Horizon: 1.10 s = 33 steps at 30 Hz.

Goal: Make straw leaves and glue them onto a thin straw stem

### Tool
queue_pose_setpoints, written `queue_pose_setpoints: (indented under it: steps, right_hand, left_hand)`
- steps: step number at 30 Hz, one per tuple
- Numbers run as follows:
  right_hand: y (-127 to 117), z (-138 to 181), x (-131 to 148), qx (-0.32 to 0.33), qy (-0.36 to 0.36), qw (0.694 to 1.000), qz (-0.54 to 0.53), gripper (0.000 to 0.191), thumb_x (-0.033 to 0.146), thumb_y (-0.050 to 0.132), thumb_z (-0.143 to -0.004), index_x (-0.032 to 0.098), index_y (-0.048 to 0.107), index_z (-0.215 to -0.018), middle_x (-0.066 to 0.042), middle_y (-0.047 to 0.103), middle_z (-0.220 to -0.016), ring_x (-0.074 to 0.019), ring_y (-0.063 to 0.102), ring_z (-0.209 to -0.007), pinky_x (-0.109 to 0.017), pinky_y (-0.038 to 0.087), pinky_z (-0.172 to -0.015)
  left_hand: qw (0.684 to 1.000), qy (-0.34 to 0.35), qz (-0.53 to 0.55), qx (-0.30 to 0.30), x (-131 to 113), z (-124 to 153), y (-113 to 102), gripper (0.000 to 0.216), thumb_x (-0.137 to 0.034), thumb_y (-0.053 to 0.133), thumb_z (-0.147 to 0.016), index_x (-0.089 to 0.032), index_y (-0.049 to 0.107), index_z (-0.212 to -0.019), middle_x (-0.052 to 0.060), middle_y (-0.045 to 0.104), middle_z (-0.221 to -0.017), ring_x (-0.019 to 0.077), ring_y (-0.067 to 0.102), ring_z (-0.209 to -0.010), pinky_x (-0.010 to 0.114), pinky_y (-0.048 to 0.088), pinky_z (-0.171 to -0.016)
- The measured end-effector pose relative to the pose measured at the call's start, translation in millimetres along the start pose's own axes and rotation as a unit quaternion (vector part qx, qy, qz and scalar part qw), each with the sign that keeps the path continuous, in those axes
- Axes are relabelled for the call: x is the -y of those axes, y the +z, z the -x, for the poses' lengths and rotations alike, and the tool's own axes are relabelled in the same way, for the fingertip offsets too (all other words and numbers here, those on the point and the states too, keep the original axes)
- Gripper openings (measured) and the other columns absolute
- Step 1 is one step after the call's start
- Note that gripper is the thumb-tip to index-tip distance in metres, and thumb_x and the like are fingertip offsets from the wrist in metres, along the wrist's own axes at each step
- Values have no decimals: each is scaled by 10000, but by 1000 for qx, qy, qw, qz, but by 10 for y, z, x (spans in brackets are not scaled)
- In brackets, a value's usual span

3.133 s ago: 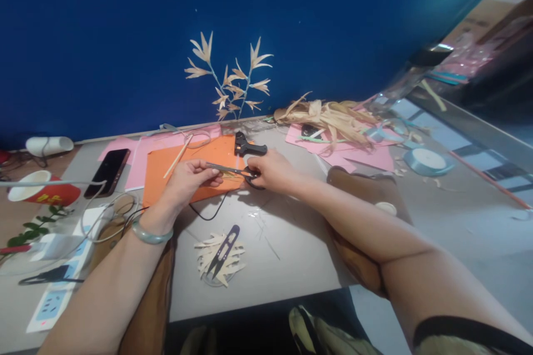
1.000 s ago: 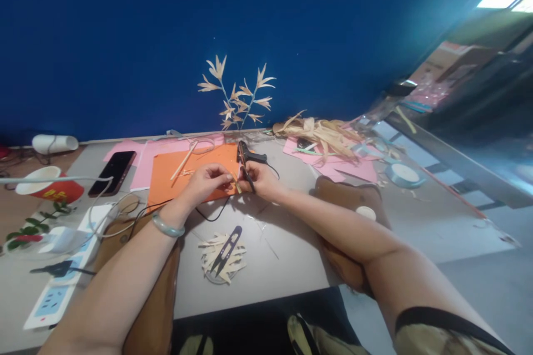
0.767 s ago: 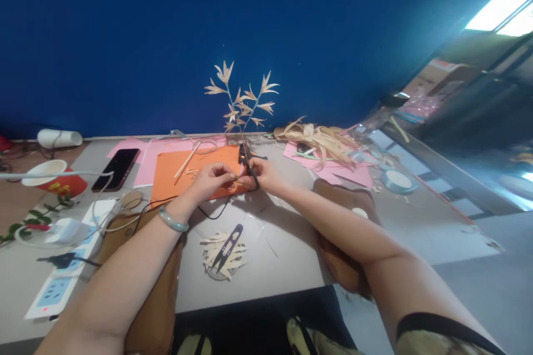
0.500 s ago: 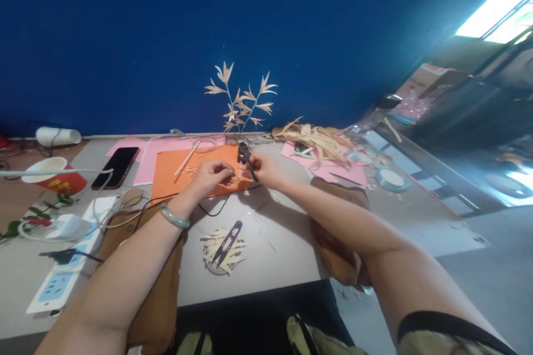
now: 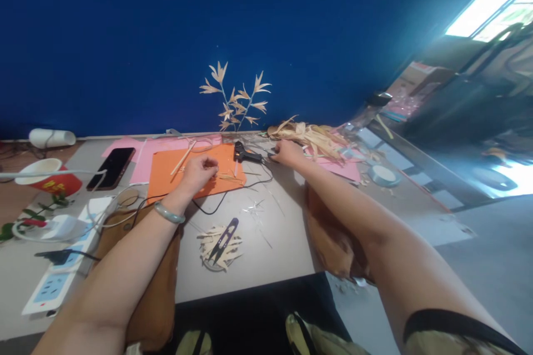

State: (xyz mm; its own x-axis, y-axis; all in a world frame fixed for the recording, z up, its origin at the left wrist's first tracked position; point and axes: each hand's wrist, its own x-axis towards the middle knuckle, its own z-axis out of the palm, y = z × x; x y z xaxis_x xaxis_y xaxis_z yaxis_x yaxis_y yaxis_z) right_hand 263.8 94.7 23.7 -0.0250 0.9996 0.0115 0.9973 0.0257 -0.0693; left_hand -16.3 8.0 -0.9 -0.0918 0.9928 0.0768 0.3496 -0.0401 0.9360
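My left hand is over an orange sheet, its fingertips pinched together; whatever lies between them is too small to make out. To its right, a black glue gun rests by the sheet's edge, its cord curling back across the table. My right hand is beyond the gun's handle, fingers closed around a dark, slim thing that I cannot identify. Thin pale strips lie on the orange sheet near my left hand. Behind stands a branch with dried husk flowers.
Dried corn husks are heaped at the back right, near a tape roll. Purple thread snips lie on a dish of husk scraps. At left are a phone, a red paper cup and a power strip.
My right hand has let go of the glue gun, now lying down, and moved right to a dark thing. My left hand has drawn back slightly left.
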Motion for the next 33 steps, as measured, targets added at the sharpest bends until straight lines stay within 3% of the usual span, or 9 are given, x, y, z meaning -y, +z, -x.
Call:
queue_pose_setpoints:
  steps: [8,15,19,25,30,33]
  right_hand:
    - [-49,-48,-111,56,-16,996,61,343,429,750,-645,198,746,-899,-101,738,-929,-227,673,-856,-255,451,-665]
    - [-96,-138,-178,97,-76,987,101,318,409,752,-635,163,757,-836,-131,736,-887,-244,667,-817,-267,427,-642]
    - [-90,-205,-262,116,-98,984,97,285,393,729,-658,186,756,-853,-73,736,-831,-190,650,-737,-235,394,-592]
    - [18,-242,-325,104,-107,985,88,247,334,705,-679,162,738,-853,-58,729,-836,-167,624,-715,-231,368,-565]
    - [16,-263,-314,102,-106,986,78,424,367,768,-626,160,716,-992,-84,725,-955,-191,632,-797,-231,388,-587]
    - [-70,-279,-317,137,-129,979,75,309,331,778,-626,172,742,-889,-61,733,-885,-173,629,-744,-227,392,-585]
  left_hand:
    - [967,55,-234,86,61,13,4,234,-231,623,-710,-158,727,-906,61,733,-870,184,654,-739,303,515,-724]
    - [906,216,-316,182,261,-52,61,296,-199,511,-767,-170,743,-949,101,686,-1045,228,620,-989,347,465,-931]
    - [890,212,-352,198,256,-30,59,299,-196,479,-780,-184,752,-902,107,657,-1046,242,599,-997,377,457,-939]
    - [892,195,-357,195,211,-15,45,269,-203,491,-766,-183,741,-862,95,645,-986,240,584,-963,387,451,-925]
    - [890,197,-372,177,195,-4,59,223,-185,489,-753,-180,710,-787,97,631,-946,253,566,-963,401,446,-907]
    - [887,198,-382,166,182,9,77,205,-161,486,-752,-177,688,-781,95,623,-915,250,562,-941,396,447,-895]
